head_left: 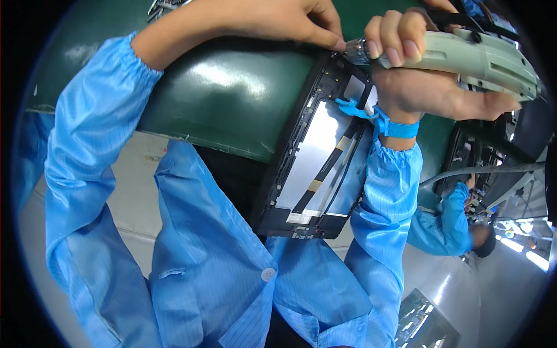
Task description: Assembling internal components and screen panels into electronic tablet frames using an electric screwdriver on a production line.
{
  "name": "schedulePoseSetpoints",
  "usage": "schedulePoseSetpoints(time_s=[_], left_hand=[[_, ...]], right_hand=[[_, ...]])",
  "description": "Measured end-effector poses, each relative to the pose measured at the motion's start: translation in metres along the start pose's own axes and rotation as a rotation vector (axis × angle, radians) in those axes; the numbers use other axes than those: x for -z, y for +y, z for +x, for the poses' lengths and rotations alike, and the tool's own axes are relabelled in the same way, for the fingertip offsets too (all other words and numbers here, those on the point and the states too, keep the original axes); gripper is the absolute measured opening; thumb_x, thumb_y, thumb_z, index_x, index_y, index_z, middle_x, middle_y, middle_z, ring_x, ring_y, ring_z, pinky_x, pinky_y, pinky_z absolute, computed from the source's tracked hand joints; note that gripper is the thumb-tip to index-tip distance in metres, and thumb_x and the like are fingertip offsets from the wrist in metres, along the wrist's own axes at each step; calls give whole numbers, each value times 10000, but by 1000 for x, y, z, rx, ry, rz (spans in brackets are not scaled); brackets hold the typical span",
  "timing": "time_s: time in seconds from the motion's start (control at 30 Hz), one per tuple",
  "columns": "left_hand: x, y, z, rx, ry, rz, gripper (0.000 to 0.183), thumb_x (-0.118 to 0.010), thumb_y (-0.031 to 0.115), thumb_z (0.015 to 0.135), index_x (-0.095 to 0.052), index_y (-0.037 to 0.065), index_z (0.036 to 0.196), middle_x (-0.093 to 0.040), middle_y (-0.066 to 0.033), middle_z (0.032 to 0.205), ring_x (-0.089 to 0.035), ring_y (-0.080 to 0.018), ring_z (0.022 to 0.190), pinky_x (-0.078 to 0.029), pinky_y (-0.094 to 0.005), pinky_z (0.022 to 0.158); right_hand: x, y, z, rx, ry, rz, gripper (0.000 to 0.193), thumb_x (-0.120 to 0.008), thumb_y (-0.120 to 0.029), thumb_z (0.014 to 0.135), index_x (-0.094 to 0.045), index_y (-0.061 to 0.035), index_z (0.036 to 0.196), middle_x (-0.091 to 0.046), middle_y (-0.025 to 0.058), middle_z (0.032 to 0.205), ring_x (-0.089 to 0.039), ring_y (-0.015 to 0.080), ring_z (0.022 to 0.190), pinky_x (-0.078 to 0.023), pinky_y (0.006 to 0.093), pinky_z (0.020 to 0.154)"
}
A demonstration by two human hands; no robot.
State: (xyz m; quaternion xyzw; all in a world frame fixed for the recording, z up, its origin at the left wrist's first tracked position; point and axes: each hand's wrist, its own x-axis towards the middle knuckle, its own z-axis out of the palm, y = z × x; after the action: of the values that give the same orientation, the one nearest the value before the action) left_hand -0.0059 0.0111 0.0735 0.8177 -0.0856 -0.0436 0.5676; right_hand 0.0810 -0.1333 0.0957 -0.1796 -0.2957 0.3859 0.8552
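Note:
My right hand (415,87) is wrapped round a pale green electric screwdriver (487,61) with a silver chuck, held nearly level. A blue wrist strap (401,129) circles that wrist. At the screwdriver's tip, the thumb and finger of my left hand (293,22) are pinched together; whatever lies between them is too small to make out. Under both hands is an opened tablet-like device (316,156) with a dark frame, silver plates and dark ribbon cables. The tip points at its far end, while its near end juts past the bench edge. My right forearm hides part of its right side.
A green-topped bench (214,104) spans the far side. Small metal parts (165,7) lie at its upper left. On the right, a grey cable (481,171) runs across, and a co-worker in a blue sleeve (444,229) sits beyond it.

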Motion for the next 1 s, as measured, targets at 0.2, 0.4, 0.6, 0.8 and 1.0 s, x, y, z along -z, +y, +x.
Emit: schedulePoseSetpoints(time_s=[0.2, 0.4, 0.6, 0.8, 1.0], left_hand=[[-1, 8, 5, 45, 10, -28, 277, -665, 239, 924, -724, -26, 981, -716, -113, 771, -588, -123, 652, -490, -292, 639], [-4, 2, 0, 81, 16, -28, 287, -668, 249, 927, -715, -30, 974, -700, -98, 760, -578, -105, 675, -477, -279, 650], [-2, 2, 1, 146, -30, 48, 266, -666, 228, 923, -713, -28, 974, -701, -104, 765, -572, -101, 682, -473, -275, 650], [-9, 0, -1, 91, 28, 9, 231, -669, 197, 922, -715, -25, 970, -694, -73, 747, -555, -84, 681, -467, -265, 646], [-5, -6, 1, 152, -13, 3, 222, -673, 189, 917, -720, -21, 973, -700, -52, 760, -566, -68, 695, -468, -243, 655]], right_hand=[[-12, -19, -11, 80, 187, -488, 1015, -339, -789, 862, -476, 134, 1260, -412, 39, 489, -384, 159, 381, -381, 316, 401], [-1, -10, -19, 43, 157, -243, 1353, -210, -999, 671, -443, 180, 1291, -445, 69, 486, -391, 179, 388, -376, 333, 408], [6, -4, -17, 136, 78, -212, 1387, -227, -1024, 638, -418, 163, 1331, -435, 19, 479, -379, 136, 376, -362, 297, 380], [0, -10, -14, -2, 110, -866, 810, -591, -764, 795, -510, 20, 979, -421, -7, 510, -397, 91, 378, -357, 240, 373], [-15, 0, -14, 43, 105, -840, 1016, -343, -956, 722, -554, 29, 856, -398, -6, 473, -386, 99, 361, -364, 231, 369]])
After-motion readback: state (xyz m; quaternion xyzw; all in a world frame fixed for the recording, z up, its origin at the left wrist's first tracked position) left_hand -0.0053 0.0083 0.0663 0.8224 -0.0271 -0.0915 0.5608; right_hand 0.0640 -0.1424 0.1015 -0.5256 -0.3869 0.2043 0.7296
